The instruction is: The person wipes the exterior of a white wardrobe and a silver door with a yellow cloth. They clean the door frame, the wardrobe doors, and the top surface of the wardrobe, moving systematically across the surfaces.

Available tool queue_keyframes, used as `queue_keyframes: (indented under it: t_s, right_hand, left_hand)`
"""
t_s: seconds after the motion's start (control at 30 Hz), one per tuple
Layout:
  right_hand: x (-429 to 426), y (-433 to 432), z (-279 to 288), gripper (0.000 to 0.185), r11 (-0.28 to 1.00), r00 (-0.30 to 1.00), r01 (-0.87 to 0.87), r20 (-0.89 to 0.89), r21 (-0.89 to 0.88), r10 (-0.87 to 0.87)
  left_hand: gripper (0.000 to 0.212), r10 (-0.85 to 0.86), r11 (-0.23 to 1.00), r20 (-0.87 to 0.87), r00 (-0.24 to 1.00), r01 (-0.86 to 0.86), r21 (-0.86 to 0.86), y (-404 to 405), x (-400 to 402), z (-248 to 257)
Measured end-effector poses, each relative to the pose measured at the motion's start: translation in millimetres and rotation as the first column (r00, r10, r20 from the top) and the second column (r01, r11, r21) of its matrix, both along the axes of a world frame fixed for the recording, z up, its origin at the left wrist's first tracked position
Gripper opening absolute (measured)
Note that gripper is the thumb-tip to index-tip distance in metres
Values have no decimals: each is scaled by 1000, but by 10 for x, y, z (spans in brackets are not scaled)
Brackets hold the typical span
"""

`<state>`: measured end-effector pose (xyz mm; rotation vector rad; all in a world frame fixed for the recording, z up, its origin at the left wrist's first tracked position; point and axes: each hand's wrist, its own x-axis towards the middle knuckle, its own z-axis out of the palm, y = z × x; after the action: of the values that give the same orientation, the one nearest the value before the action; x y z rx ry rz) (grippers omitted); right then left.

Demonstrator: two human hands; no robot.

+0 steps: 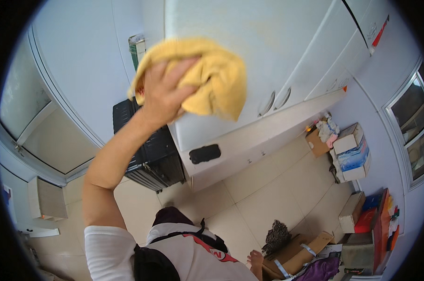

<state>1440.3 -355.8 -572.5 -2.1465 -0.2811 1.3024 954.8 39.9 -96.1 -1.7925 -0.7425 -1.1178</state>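
Observation:
My left hand (164,89) is raised in front of a white cabinet door (275,42). Its fingers grip a bunched yellow cloth (219,77), which lies over the door's surface and is slightly blurred. Two curved metal handles (274,102) sit to the right of the cloth. Below it, a black oblong shape (205,154) shows on the cabinet's pale lower part; whether it is an object or an opening is unclear. Low by my side hangs my right hand (256,259), small in view, with nothing visible in it; its finger posture is hard to make out.
A black suitcase (156,158) stands against the cabinet's left side. Further left is a glazed door (54,137). Boxes (352,152) line the right wall beneath a window (412,123). An open cardboard box (296,254) and a purple cloth (319,269) lie at lower right on the tiled floor (268,186).

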Motion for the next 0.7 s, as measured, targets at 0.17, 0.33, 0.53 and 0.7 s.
queue_keyframes:
  t_s: [0.17,0.33,0.53,0.7]
  right_hand:
    - [-231,74,446,34,995,995,-91,-39,-26,90]
    - [163,-592,24,10,996,996,21,-85,-85,-28]
    - [411,-1712,-660,6,981,993,-107,37,-159,114]
    - [307,-1990,-1189,11,934,929,-343,111,-105,353]
  left_hand:
    - [24,-201,741,-338,919,-83,-666,-238,-22,-1057]
    - [57,-68,804,-379,923,-174,-569,0,165,-538]
    - [59,186,959,-127,974,-208,-194,202,857,604]
    - [51,-95,865,-420,903,-134,-484,637,692,-856]
